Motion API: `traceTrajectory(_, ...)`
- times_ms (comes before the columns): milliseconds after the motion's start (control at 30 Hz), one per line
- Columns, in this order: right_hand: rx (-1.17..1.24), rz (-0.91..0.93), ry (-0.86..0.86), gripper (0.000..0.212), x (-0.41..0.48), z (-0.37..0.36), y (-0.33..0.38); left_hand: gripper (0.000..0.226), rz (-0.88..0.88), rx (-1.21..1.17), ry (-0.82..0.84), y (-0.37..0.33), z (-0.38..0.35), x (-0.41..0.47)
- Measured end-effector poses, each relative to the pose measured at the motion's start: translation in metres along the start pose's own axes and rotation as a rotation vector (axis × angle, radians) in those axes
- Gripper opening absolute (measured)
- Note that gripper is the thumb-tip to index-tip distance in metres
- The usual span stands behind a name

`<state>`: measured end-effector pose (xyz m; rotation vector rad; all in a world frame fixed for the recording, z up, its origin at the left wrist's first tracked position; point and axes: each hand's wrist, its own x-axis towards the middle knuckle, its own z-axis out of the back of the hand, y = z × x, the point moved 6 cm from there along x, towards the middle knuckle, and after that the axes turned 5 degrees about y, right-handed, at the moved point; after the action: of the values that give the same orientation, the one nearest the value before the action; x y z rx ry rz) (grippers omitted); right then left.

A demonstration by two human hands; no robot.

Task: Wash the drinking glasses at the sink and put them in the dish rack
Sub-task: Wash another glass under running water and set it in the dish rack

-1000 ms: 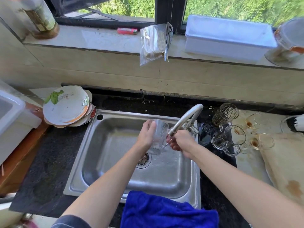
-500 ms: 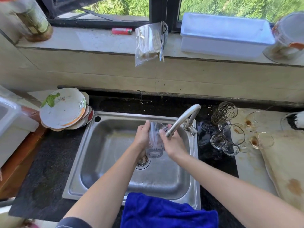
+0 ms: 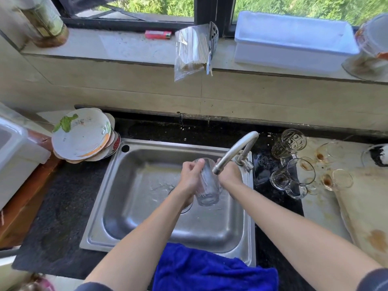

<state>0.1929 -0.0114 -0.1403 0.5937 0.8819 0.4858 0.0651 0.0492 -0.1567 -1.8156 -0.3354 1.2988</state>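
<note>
Glass point(image 3: 206, 190) in left hand point(image 3: 189, 179); by tap point(image 3: 237, 147)

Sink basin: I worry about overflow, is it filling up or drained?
Drained: the sink basin shows bare steel floor, only thin splashes below the glass.

Dark-framed window point(image 3: 212, 11) up top, sunlit greenery beyond. Below, pale stone sill point(image 3: 117, 47) in hard sunlight; under that, beige tiled wall point(image 3: 126, 89). Lowest down, black speckled desk point(image 3: 63, 206), wooden ledge point(image 3: 25, 196) at left, stained pale slab point(image 3: 319, 213) at right.
</note>
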Motion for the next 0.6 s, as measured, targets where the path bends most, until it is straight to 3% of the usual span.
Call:
traceTrajectory(133, -0.09, 0.108, 0.087, 0.025, -0.039, -0.028, -0.004, 0.031, -0.037, 0.011, -0.149, -0.006, 0.022, 0.003)
traceTrajectory(267, -0.019, 0.032, -0.016, 0.028, -0.013, 0.003, 0.011, 0.032, -0.112, 0.121, -0.062, -0.008, 0.007, -0.004)
traceTrajectory(333, 0.039, 0.105, -0.015, 0.024, -0.023, 0.005, 0.022, 0.03, -0.128, 0.091, -0.091, -0.014, 0.007, -0.005)
traceTrajectory(400, 0.173, 0.128, 0.086, 0.023, -0.038, -0.01, 0.019, 0.037, -0.105, 0.024, -0.108, -0.013, 0.015, 0.0)
traceTrajectory(467, 0.283, 0.025, 0.164, 0.022, -0.035, -0.018, 0.005, 0.049, -0.06, -0.015, -0.065, -0.007, 0.02, 0.003)
traceTrajectory(533, 0.353, -0.062, 0.157, 0.024, -0.023, -0.012, -0.003, 0.06, -0.021, -0.019, -0.008, -0.003, 0.014, 0.002)
traceTrajectory(600, 0.394, -0.07, 0.134, 0.027, -0.02, -0.006, -0.003, 0.053, -0.05, 0.028, 0.005, -0.009, 0.007, -0.002)
